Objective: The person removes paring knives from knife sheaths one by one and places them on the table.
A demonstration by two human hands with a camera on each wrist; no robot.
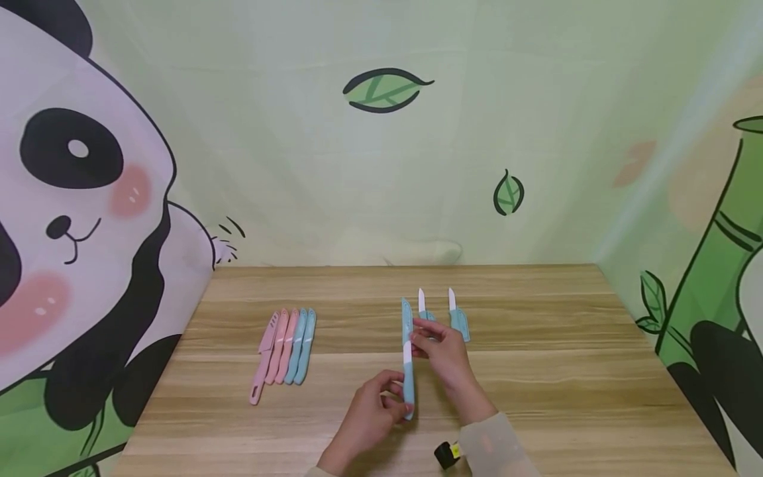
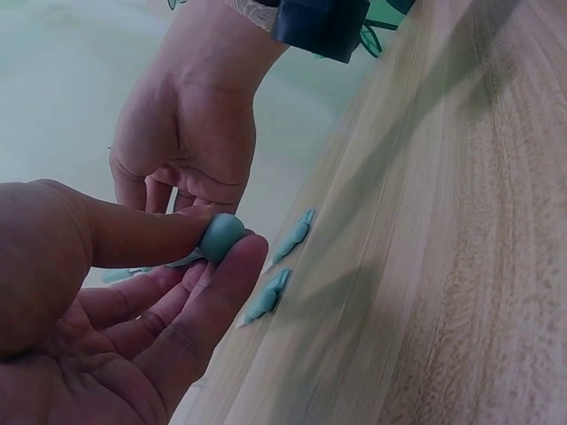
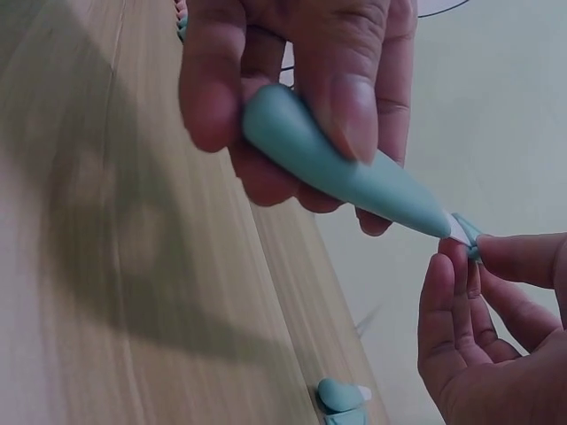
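A knife with a light-blue handle (image 1: 408,384) stands out lengthwise between my two hands, over the wooden table. White blade shows between the handle and the blue sheath (image 1: 406,318) that covers its far end. My left hand (image 1: 371,412) pinches the near end of the handle between thumb and fingers. On the sheath, the thumb and fingertips of my right hand (image 1: 446,358) grip its lower part. In the right wrist view the handle (image 3: 345,173) lies along the left fingers, and the right hand (image 3: 505,328) pinches the sheath.
Two small blue-handled pieces with white pointed blades (image 1: 452,299) lie beyond my right hand. At left, a pink slotted tool (image 1: 265,361) lies beside several pink and blue sheathed knives (image 1: 306,348) in a row. A black object (image 1: 444,456) sits by the right sleeve.
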